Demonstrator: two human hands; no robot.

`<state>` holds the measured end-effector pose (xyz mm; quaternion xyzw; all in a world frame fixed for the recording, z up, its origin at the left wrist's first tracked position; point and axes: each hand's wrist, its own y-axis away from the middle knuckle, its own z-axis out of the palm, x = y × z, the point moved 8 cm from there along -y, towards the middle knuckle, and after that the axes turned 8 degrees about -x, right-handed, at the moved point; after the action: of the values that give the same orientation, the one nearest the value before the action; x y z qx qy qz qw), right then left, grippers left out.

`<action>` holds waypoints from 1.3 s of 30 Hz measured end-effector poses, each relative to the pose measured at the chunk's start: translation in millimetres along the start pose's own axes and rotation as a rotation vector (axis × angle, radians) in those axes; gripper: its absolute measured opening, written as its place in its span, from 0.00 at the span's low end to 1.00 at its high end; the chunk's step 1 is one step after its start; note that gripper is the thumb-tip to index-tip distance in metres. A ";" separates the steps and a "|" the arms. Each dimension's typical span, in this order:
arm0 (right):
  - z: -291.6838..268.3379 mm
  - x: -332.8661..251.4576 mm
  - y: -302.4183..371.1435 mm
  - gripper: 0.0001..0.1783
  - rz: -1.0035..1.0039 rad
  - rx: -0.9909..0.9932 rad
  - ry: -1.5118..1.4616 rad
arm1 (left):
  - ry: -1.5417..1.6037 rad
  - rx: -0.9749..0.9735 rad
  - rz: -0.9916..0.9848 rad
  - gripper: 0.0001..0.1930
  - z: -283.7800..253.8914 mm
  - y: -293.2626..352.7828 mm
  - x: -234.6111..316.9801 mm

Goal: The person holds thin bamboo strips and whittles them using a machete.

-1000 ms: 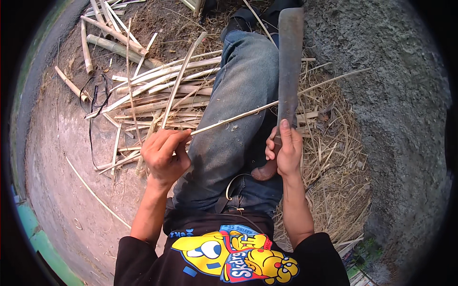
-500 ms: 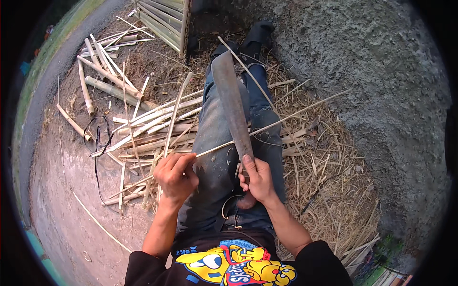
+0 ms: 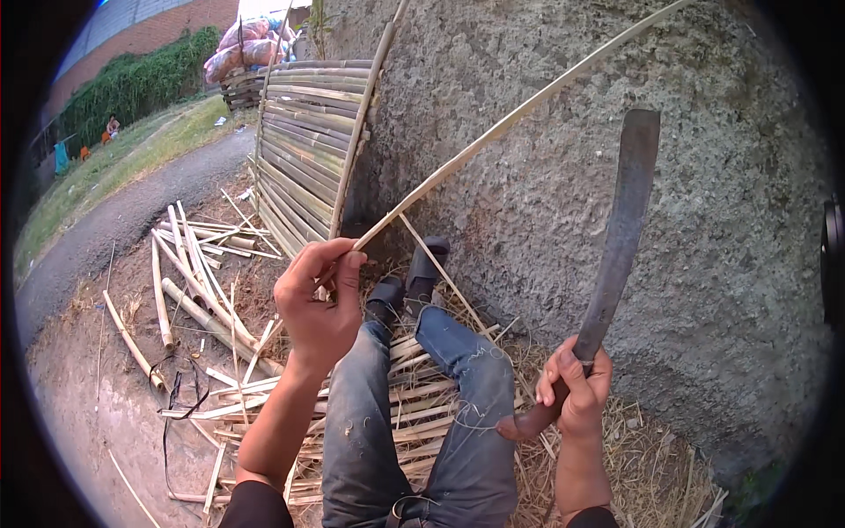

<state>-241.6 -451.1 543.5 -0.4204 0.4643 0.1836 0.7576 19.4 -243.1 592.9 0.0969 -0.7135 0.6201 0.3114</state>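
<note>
My left hand pinches the near end of a long, thin bamboo strip, which slants up and away to the right across the rough wall. In my right hand is a machete, its dark, slightly curved blade raised upright and clear of the strip. Below my fist the brown wooden handle sticks out to the left. Beneath both hands my legs stretch forward in worn jeans, with thin shavings on them. Another thin strip leans between my feet and the wall.
Split bamboo strips lie under and beside my legs. Bamboo poles are heaped at the left. A slatted bamboo panel stands ahead, against the rough grey wall. Black strapping and straw-like shavings litter the ground.
My view has tilted up. The strip now rises steeply from my left hand, which is higher. My right hand has carried the machete rightward, away from the strip it was lying across.
</note>
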 end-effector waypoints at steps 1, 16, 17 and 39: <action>5.4 -15.0 -9.6 0.09 -0.033 -0.011 0.005 | 0.055 0.027 0.087 0.04 10.4 -17.5 14.5; 11.7 23.3 -97.5 0.15 0.142 -0.178 0.096 | 0.636 -0.245 -0.009 0.07 174.9 -21.8 39.0; 3.8 37.4 -95.8 0.15 0.191 -0.172 0.065 | 0.547 -0.344 -0.031 0.08 187.4 -20.1 32.9; -188.4 45.1 -118.3 0.14 0.024 0.241 0.772 | -0.918 -1.334 0.502 0.07 323.5 -43.4 5.2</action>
<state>-243.4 -676.8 519.4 -0.3612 0.7379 -0.0348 0.5691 -66.8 -556.8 619.7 -0.0262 -0.9859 0.0191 -0.1642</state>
